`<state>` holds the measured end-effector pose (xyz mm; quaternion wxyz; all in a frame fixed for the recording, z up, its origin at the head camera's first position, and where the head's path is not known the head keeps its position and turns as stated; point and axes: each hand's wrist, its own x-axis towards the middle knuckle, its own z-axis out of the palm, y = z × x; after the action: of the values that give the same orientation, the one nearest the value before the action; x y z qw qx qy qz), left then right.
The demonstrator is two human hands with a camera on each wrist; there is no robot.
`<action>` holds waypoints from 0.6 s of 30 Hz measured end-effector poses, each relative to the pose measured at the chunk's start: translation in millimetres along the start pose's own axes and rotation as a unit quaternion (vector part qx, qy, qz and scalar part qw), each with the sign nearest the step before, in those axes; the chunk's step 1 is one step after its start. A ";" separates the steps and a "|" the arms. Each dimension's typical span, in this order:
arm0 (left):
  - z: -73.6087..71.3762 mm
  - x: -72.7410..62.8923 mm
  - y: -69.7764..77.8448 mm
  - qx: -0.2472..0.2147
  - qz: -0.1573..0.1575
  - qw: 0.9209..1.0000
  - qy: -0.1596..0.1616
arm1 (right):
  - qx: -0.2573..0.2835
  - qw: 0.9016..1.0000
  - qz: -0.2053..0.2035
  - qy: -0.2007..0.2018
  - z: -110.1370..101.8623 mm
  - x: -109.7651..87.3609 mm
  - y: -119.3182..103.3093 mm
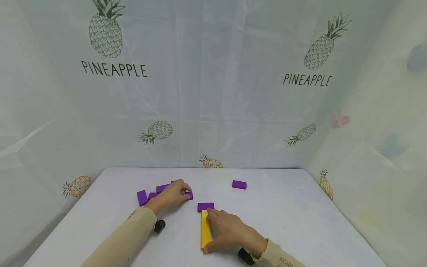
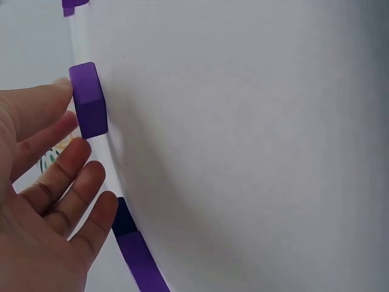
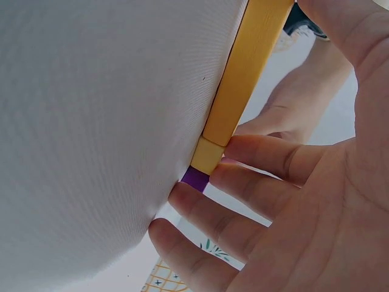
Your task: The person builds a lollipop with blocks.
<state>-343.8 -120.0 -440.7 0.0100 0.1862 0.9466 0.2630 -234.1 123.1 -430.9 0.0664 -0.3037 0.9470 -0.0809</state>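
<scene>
My left hand [image 1: 171, 194] pinches a small purple block [image 2: 89, 100] at the table's left middle, thumb and index finger at its sides and the other fingers loosely spread. At the front centre, my right hand [image 1: 228, 228] rests along the right side of a long yellow block [image 1: 205, 235]. Its thumb touches the near end, while the nearly straight fingers reach a short yellow block [image 3: 207, 156]. This short block sits end to end with the long one. Across their far end lies another purple block [image 1: 205, 206], close to the right fingertips.
Around my left hand lie more purple blocks, one [image 1: 142, 198] at the far left and another [image 1: 162, 188] behind the hand. A single purple block [image 1: 239, 184] sits farther back to the right. A pineapple-print curtain [image 1: 213, 92] rises behind the white table [image 1: 300, 215].
</scene>
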 end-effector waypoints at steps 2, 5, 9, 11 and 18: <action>0.6 0.5 -1.7 -0.003 0.003 1.000 0.002 | -0.001 1.000 -0.001 0.001 -0.6 -0.5 -0.3; 0.7 1.4 -2.5 -0.008 0.020 1.000 0.006 | -0.003 1.000 -0.002 0.002 -1.6 -1.4 -1.1; 3.2 3.6 0.5 -0.011 0.042 0.999 0.003 | -0.001 1.000 0.002 0.000 -2.2 -2.2 -1.8; 4.4 5.0 4.8 -0.017 0.042 0.999 -0.002 | 0.001 1.000 0.003 -0.002 -2.6 -2.2 -1.8; 11.3 15.2 13.9 -0.049 0.027 0.998 -0.017 | 0.002 1.000 0.004 -0.003 -1.8 -1.8 -2.2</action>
<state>-351.8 -97.9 -442.2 0.0276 0.2157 0.9267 0.3065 -231.7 122.6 -428.6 0.0703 -0.2999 0.9478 -0.0819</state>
